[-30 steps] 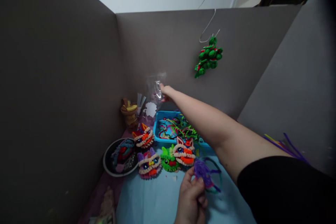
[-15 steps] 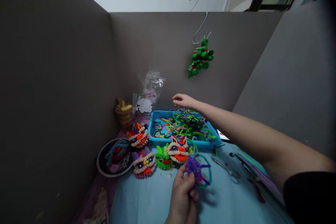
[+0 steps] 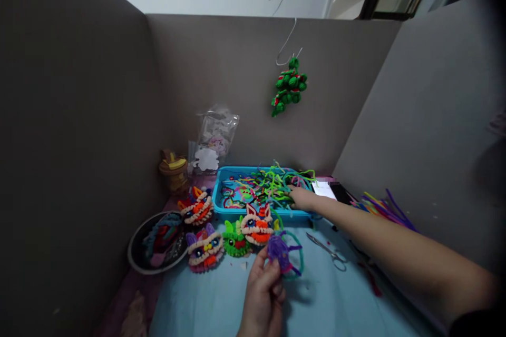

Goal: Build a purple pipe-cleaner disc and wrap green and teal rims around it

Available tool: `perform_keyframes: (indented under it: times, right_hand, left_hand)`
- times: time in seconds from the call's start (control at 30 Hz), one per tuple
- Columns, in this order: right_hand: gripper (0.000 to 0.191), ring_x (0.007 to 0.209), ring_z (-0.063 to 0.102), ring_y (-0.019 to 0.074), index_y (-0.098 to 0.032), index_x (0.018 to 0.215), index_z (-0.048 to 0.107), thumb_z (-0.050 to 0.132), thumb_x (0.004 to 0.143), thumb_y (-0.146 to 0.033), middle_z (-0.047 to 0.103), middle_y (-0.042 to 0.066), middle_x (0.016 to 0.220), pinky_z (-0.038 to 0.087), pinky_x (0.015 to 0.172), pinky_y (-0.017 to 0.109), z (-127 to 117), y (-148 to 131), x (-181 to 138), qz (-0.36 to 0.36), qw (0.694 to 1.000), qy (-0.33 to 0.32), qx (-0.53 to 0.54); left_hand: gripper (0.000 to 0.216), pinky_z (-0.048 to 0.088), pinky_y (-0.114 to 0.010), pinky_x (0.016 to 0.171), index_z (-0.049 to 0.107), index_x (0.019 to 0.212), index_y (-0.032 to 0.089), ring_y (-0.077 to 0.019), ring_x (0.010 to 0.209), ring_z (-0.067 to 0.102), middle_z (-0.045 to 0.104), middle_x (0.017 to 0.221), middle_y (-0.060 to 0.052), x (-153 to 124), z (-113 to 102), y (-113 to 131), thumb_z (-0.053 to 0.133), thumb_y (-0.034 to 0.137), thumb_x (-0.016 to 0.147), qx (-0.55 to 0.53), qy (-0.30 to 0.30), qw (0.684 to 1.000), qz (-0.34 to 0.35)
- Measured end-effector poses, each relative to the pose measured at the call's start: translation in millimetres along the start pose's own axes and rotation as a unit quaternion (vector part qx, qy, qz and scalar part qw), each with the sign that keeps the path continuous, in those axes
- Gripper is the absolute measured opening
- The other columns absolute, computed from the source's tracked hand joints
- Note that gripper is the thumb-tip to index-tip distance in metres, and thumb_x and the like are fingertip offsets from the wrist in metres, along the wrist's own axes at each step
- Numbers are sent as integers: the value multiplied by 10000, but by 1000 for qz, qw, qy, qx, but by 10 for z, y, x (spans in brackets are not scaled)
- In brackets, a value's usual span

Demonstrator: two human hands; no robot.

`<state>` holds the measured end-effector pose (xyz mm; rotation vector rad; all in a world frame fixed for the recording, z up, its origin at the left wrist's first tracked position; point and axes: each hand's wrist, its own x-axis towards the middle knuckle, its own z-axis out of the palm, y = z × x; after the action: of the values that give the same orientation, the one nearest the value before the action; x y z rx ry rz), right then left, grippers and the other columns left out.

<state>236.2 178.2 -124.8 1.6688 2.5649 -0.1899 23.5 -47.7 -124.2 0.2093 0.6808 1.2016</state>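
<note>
My left hand point(image 3: 263, 287) pinches a purple piece of coiled pipe cleaner point(image 3: 279, 254), with short purple ends sticking out and a teal loop point(image 3: 302, 258) around its right side. Into the right part of a blue tray point(image 3: 237, 214) reaches my right hand point(image 3: 302, 198). Its fingertips are buried among loose green pipe cleaners point(image 3: 272, 181), so their grip is hidden. Just behind my left hand stand fuzzy animal heads: an orange-and-cream one point(image 3: 258, 225), a green one point(image 3: 236, 239) and a purple-and-cream one point(image 3: 205, 248). Another orange head point(image 3: 196, 207) sits farther left.
Scissors point(image 3: 327, 250) lie right of my left hand. A bowl point(image 3: 136, 260) of colored pieces stands at the left, before a brown jar point(image 3: 174, 172). A phone point(image 3: 324, 190) and a pipe-cleaner bundle point(image 3: 381, 210) are at the right. A green ornament point(image 3: 290, 86) hangs on the grey partition.
My right hand has come down from above the tray into the pipe cleaners, and some green strands now stand higher. My left hand still holds the purple piece. The view has shifted slightly right.
</note>
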Motion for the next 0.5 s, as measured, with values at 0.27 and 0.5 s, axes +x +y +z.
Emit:
perform_keyframes:
  times: [0.27, 0.5]
  right_hand:
    - [324, 1028, 594, 218, -173, 1198, 537, 555, 905, -312, 564, 87, 1219, 511, 856, 431, 28, -282, 275, 38, 983, 67, 164]
    - [326, 1037, 592, 221, -171, 1199, 538, 557, 905, -309, 564, 87, 1226, 510, 863, 436, 18, -785, 527, -55, 953, 12, 298]
  left_hand:
    - [759, 154, -159, 401, 567, 1033, 133, 8, 377, 253, 518, 557, 71, 15, 0, 11, 906, 373, 398, 3, 21, 1000, 3]
    - [801, 121, -157, 395, 572, 1011, 141, 12, 356, 229, 496, 497, 84, 18, 37, 25, 921, 366, 326, -1, 30, 999, -13]
